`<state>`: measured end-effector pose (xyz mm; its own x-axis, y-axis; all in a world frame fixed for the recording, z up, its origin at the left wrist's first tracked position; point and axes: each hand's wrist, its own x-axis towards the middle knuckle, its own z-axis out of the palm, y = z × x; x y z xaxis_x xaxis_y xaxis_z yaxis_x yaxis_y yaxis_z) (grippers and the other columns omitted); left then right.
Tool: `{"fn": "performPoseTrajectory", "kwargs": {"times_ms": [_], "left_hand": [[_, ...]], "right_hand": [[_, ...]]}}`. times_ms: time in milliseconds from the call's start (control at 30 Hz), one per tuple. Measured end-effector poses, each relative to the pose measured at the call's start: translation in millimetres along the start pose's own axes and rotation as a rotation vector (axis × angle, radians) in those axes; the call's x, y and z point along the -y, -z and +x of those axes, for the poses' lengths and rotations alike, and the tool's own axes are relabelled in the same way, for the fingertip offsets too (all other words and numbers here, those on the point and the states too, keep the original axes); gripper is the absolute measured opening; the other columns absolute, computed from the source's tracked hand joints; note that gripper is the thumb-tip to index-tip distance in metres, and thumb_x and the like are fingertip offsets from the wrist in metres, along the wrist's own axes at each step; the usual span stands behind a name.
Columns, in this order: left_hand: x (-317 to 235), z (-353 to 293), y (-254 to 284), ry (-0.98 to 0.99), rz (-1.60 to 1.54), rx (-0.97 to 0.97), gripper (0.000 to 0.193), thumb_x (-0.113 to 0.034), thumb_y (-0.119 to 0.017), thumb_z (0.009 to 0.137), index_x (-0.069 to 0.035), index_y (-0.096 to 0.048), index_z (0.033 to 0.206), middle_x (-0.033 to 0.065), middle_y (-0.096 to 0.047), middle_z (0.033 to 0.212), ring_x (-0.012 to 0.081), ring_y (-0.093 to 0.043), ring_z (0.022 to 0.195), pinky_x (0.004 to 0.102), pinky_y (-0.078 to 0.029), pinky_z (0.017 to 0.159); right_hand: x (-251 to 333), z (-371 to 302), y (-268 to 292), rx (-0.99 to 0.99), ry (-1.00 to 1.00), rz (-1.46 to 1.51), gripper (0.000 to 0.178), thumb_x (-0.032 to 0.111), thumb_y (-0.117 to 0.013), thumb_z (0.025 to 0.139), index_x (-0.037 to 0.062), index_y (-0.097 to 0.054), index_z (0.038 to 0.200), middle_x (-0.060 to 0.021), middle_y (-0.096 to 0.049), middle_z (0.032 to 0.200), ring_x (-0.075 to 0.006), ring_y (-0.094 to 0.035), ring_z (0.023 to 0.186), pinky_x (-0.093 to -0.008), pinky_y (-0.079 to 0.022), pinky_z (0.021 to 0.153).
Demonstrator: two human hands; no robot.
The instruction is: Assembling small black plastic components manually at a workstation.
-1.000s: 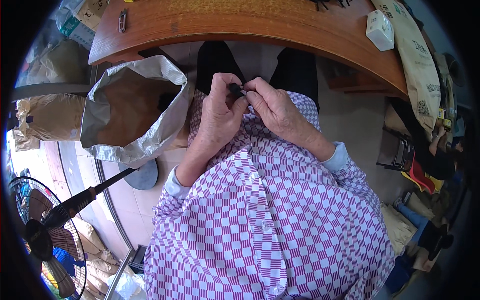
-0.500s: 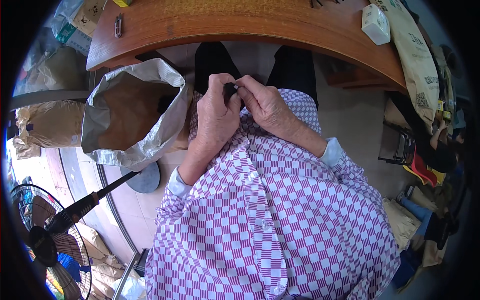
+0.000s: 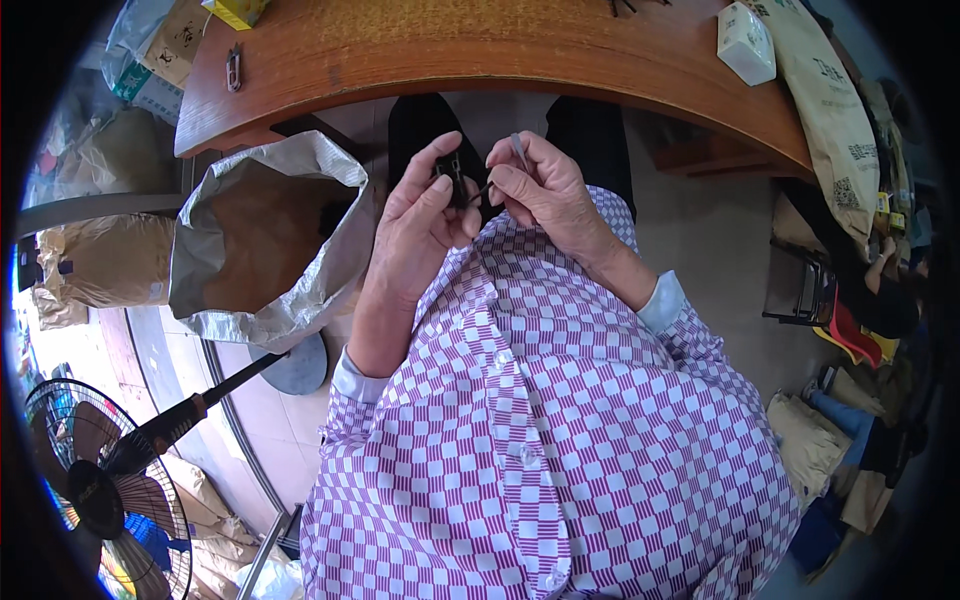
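Going left to right on the head view. Far left I've got a fan (image 3: 98, 497), its pole angled up to the right. Above it, a brown parcel (image 3: 105, 262) on its side. Snips (image 3: 234, 68) lie near the tabletop's (image 3: 450, 50) left end, with a yellow box (image 3: 236, 10) at the top edge, just beside them. Below that, a sack (image 3: 240, 326) stands wide open, pale outside, brown inside; a round grey stool (image 3: 300, 368) shows partly under it.

Centre: both hands up over the lap, short of the tabletop edge, close but apart. Left hand (image 3: 418, 215) is loosely curled round the black part (image 3: 456, 182), thumb and index spread, part between them. Right hand (image 3: 540, 188) is just beside it, thumb and index pinched together on a thin grey piece (image 3: 519, 150) pointing up. A thin dark strip (image 3: 480, 192) bridges the gap from the black part to the right fingertips; I can't tell if it belongs to the part.

Further right: a few black bits (image 3: 622, 7) at the tabletop's far edge, cut off by the frame. White pack (image 3: 746, 43) on the right end, long paper bag (image 3: 838, 130) beside it. Then a dark-framed chair (image 3: 800, 290), a red seat (image 3: 852, 328) and a co-worker (image 3: 890, 302) at the rim, too warped for me to read.
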<state>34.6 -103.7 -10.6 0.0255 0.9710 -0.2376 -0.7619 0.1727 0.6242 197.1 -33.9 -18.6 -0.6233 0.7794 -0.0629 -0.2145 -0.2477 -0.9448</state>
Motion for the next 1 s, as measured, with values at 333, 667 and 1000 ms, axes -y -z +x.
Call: {"fn": "performPoseTrajectory", "kwargs": {"times_ms": [333,667,1000], "left_hand": [[5,-6,-6,0.14,0.122,0.216,0.04,-0.014,-0.047,0.096,-0.008,-0.042,0.135,0.0062,-0.058,0.081,0.0084,-0.05,0.056,0.017,-0.036,0.045],[10,-3,-9,-0.101,0.694,0.134,0.04,-0.002,-0.05,0.093,-0.005,-0.044,0.132,0.0062,-0.06,0.094,0.011,-0.063,0.08,0.0199,-0.052,0.067],[23,4,5,-0.364,0.769,-0.078,0.039,0.002,-0.05,0.091,-0.006,-0.047,0.129,0.0052,-0.061,0.092,0.0082,-0.058,0.083,0.0238,-0.05,0.072]], "right_hand": [[-11,-2,18,0.223,-0.188,0.195,0.029,0.023,-0.057,0.093,0.0015,-0.055,0.112,0.0005,-0.059,0.078,-0.0009,-0.05,0.06,-0.0126,-0.037,0.049],[-3,3,8,0.075,0.018,-0.282,0.021,0.023,-0.057,0.093,0.0024,-0.059,0.095,0.0002,-0.057,0.07,-0.0057,-0.053,0.063,-0.0212,-0.045,0.055],[10,-6,-12,0.054,-0.198,0.021,0.038,0.032,-0.04,0.1,0.0022,-0.05,0.121,0.0038,-0.044,0.064,-0.0023,-0.037,0.053,-0.0178,-0.026,0.043]]}}
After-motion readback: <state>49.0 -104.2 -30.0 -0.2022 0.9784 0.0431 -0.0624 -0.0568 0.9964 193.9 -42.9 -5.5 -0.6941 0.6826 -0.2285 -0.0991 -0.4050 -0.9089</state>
